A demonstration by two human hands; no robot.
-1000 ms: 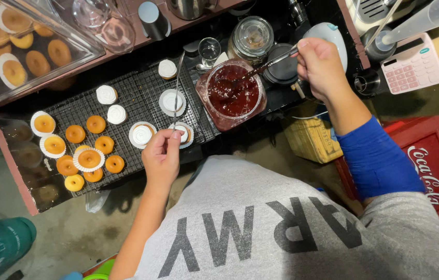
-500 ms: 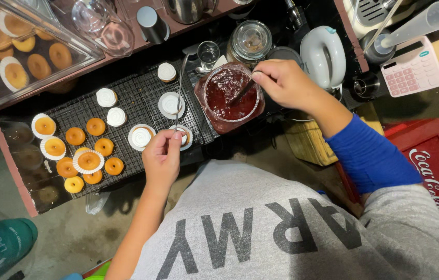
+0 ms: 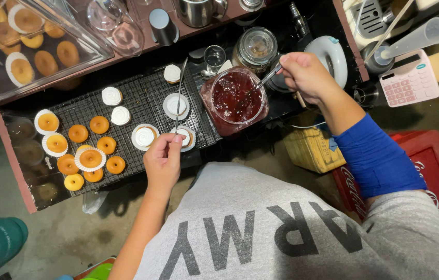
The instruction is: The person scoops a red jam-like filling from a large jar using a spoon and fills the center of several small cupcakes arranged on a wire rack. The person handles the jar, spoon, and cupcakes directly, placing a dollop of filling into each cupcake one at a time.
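Fingers (image 3: pixel 282 65) on spoon (image 3: pixel 261 83) above jam (image 3: pixel 232 96)

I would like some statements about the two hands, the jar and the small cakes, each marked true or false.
1. The right hand holds a spoon that reaches into the jar of red jam. True.
2. The left hand rests flat and holds nothing. False: its fingers pinch a long thin metal tool over the black wire rack.
3. All the small cakes on the rack have white cream. False: the plain orange cakes at the left have none.
4. A pink calculator lies to the right of the jar. True.
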